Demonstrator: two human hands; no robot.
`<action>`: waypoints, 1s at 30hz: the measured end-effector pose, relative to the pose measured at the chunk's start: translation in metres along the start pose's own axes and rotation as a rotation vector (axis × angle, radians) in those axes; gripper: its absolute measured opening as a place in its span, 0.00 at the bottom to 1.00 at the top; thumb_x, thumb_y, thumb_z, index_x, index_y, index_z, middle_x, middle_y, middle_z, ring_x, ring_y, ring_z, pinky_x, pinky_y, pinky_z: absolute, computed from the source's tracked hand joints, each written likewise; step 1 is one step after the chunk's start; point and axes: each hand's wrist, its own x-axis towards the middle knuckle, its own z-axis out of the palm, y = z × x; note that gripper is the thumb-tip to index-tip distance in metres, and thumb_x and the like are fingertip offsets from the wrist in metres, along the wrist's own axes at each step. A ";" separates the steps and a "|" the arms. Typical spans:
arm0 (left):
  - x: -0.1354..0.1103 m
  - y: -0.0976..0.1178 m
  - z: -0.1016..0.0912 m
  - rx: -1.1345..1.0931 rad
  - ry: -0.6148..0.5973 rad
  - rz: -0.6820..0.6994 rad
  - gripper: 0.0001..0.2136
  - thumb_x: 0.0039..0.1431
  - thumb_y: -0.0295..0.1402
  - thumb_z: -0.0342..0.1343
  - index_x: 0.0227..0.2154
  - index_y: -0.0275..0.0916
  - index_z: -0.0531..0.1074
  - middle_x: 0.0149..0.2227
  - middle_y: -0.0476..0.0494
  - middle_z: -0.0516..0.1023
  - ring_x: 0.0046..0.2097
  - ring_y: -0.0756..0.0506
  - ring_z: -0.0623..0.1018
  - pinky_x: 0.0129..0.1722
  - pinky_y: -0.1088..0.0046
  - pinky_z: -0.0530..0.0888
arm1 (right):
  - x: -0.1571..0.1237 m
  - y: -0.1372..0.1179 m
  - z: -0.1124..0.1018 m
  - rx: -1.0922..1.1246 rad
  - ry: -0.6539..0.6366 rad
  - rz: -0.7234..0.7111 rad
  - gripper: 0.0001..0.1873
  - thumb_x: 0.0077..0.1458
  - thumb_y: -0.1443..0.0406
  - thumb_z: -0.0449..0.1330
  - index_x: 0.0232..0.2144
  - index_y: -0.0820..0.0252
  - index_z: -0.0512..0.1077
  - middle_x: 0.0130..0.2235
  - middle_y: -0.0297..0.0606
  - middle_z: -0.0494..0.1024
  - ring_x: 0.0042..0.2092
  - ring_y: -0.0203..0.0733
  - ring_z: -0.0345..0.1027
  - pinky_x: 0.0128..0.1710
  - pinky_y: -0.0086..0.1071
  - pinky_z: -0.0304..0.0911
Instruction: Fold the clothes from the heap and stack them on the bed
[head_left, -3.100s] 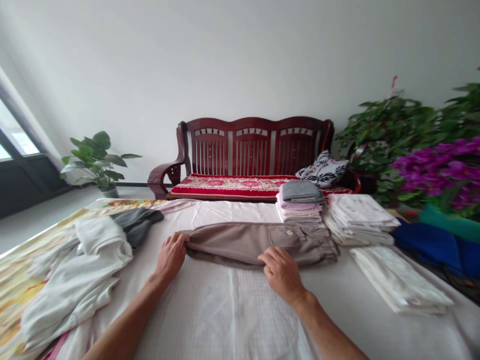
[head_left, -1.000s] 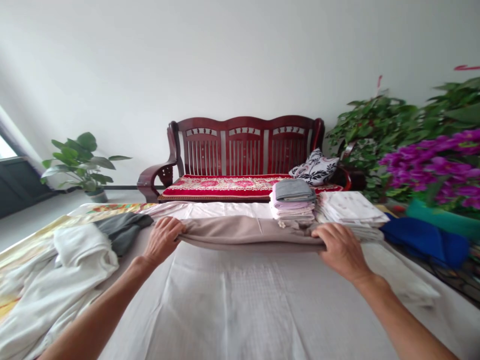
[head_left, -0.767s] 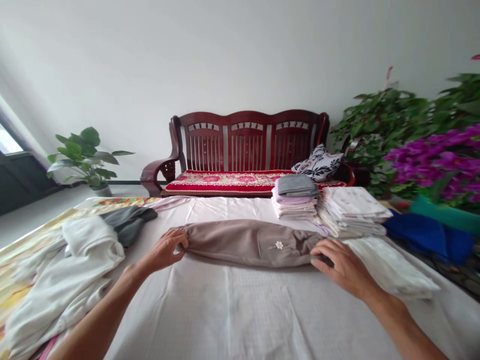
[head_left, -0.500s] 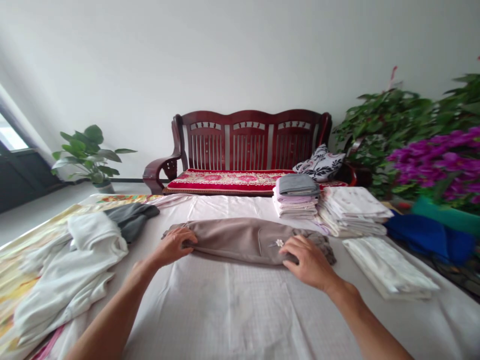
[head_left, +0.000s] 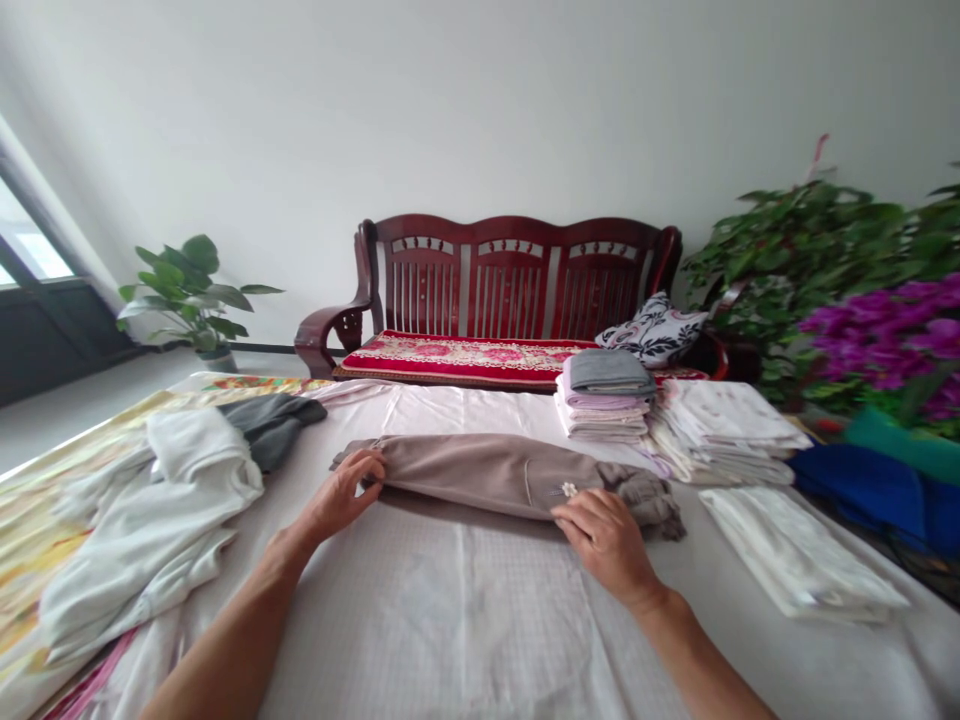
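Note:
A pair of brown trousers [head_left: 465, 470] lies folded lengthwise in a long strip across the light sheet. Its right end is gathered and ruffled, and a small white flower ornament sits near a seam. My left hand [head_left: 349, 490] is closed on the left end, thumb and fingers pinching the cloth. At the near edge, just below the flower, my right hand [head_left: 604, 540] has its fingers bunched together on the fabric. Both hands rest low, close to the sheet.
A crumpled white garment [head_left: 172, 500] and a dark grey one [head_left: 274, 425] lie at left. On the right stand two folded stacks [head_left: 604, 400] [head_left: 731, 425] and a folded white cloth [head_left: 802, 555]. Behind are a wooden bench [head_left: 510, 270] and plants [head_left: 191, 290].
My right hand has slid slightly toward me, along the near edge of the trousers, and its fingers have drawn together. The view has shifted a little; the trousers lie much as before.

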 end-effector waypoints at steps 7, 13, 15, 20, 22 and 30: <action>-0.006 -0.001 -0.002 0.067 -0.038 0.010 0.05 0.52 0.25 0.53 0.30 0.41 0.69 0.46 0.41 0.77 0.57 0.41 0.72 0.56 0.64 0.69 | -0.007 -0.004 -0.003 0.009 -0.074 -0.024 0.12 0.64 0.67 0.54 0.35 0.50 0.78 0.34 0.39 0.78 0.40 0.50 0.70 0.42 0.44 0.63; -0.005 0.007 -0.005 0.112 -0.060 0.059 0.07 0.50 0.22 0.52 0.30 0.41 0.68 0.45 0.41 0.75 0.53 0.41 0.73 0.53 0.64 0.70 | -0.009 -0.003 0.000 -0.021 -0.048 -0.094 0.10 0.63 0.67 0.56 0.33 0.53 0.77 0.32 0.38 0.76 0.38 0.46 0.68 0.41 0.42 0.62; -0.005 0.007 -0.005 0.161 -0.081 0.078 0.08 0.48 0.22 0.52 0.29 0.41 0.69 0.44 0.42 0.76 0.50 0.41 0.74 0.51 0.63 0.70 | -0.010 -0.004 0.001 -0.012 -0.055 -0.125 0.09 0.61 0.69 0.57 0.32 0.54 0.76 0.31 0.37 0.75 0.38 0.45 0.68 0.41 0.41 0.61; -0.007 0.006 0.002 0.236 -0.039 0.070 0.13 0.43 0.18 0.47 0.28 0.42 0.69 0.44 0.44 0.77 0.50 0.41 0.74 0.52 0.61 0.69 | -0.011 -0.004 -0.004 0.073 0.004 -0.105 0.18 0.48 0.79 0.54 0.35 0.57 0.76 0.33 0.37 0.75 0.41 0.44 0.67 0.46 0.40 0.61; -0.008 0.009 0.007 0.251 0.024 0.073 0.16 0.42 0.17 0.45 0.30 0.42 0.69 0.46 0.44 0.77 0.51 0.41 0.74 0.57 0.57 0.66 | -0.012 0.002 -0.011 0.076 0.012 -0.082 0.24 0.41 0.80 0.52 0.37 0.57 0.75 0.37 0.38 0.76 0.44 0.46 0.67 0.51 0.42 0.60; 0.002 0.053 0.032 0.116 0.000 0.206 0.27 0.42 0.17 0.45 0.45 0.42 0.70 0.51 0.43 0.75 0.56 0.41 0.71 0.60 0.57 0.66 | -0.026 0.056 -0.050 -0.108 0.063 0.088 0.25 0.37 0.78 0.53 0.39 0.58 0.72 0.42 0.40 0.76 0.48 0.49 0.65 0.53 0.43 0.59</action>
